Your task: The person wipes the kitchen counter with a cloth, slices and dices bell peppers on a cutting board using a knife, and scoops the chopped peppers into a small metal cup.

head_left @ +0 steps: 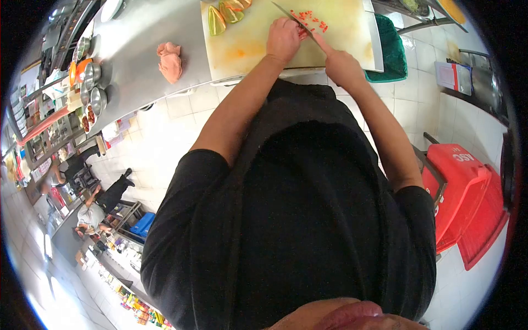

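Observation:
On a pale cutting board (242,58), my right hand (342,66) is closed round the handle of a knife (297,21), its blade slanting up and left. My left hand (284,39), fingers curled, presses on red pieces (303,33) beside the blade. Small diced red bits (314,20) lie on the board just past the knife. Several green and orange wedges (216,21) rest at the board's upper left.
A pinkish cloth (170,61) lies on the steel counter (132,55). Metal bowls (98,100) line its left edge. A green bin (389,52) stands right of the board, a red bin (456,181) lower right. Two people (96,212) are far left.

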A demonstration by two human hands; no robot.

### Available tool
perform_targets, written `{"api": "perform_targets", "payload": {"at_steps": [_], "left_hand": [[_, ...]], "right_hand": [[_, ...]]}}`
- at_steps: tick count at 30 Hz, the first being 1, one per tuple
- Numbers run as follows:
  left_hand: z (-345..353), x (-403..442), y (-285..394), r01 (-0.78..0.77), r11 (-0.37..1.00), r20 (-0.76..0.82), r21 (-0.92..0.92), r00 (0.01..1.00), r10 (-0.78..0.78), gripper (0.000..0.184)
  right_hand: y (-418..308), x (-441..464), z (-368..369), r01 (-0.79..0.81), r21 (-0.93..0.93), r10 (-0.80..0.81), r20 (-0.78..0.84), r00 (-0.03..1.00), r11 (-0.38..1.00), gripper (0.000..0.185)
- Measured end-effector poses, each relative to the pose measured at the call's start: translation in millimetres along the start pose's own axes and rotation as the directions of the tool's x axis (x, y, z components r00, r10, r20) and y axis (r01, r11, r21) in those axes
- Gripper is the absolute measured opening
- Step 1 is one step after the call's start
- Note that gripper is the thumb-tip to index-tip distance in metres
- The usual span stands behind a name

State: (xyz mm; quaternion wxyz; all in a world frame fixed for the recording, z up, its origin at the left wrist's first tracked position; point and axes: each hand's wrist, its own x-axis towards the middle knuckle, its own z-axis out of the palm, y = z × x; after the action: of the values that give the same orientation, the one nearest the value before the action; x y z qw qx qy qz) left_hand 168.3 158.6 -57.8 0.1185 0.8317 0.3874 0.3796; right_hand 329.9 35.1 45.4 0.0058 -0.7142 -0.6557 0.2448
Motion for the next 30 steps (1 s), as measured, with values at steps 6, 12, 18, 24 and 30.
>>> {"api": "perform_targets", "payload": {"at_steps": [6, 12, 18, 24, 30], "left_hand": [[-3.6, -2.9, 2.3, 0.023, 0.999, -0.025, -0.032, 0.999, -0.024, 0.007], [-3.1, -2.5, 1.2, 0.005, 1.000, -0.021, -0.016, 1.000, -0.006, 0.007], [-2.6, -3.5, 1.6, 0.007, 1.000, -0.016, -0.006, 1.000, -0.007, 0.007], [-7.8, -2.0, -1.4, 0.016, 1.000, 0.061, -0.001, 0.998, -0.016, 0.007], [-10.6, -7.6, -4.7, 0.057, 0.993, -0.036, -0.098, 0.997, -0.061, 0.007]], "right_hand": [[-7.2, -26.8, -31.1, 0.003, 0.031, -0.004, 0.023, 1.000, 1.000, 0.090], [-3.3, -37.9, -29.8, 0.037, -0.012, -0.037, -0.008, 0.999, 0.999, 0.088], [-0.5, -31.8, -26.4, -0.004, -0.032, 0.006, 0.053, 0.999, 0.999, 0.087], [-2.8, 6.3, 5.2, 0.001, 0.036, -0.001, 0.010, 1.000, 0.999, 0.086], [-9.0, -17.1, -23.6, 0.002, 0.049, -0.003, 0.024, 1.000, 0.999, 0.086]]}}
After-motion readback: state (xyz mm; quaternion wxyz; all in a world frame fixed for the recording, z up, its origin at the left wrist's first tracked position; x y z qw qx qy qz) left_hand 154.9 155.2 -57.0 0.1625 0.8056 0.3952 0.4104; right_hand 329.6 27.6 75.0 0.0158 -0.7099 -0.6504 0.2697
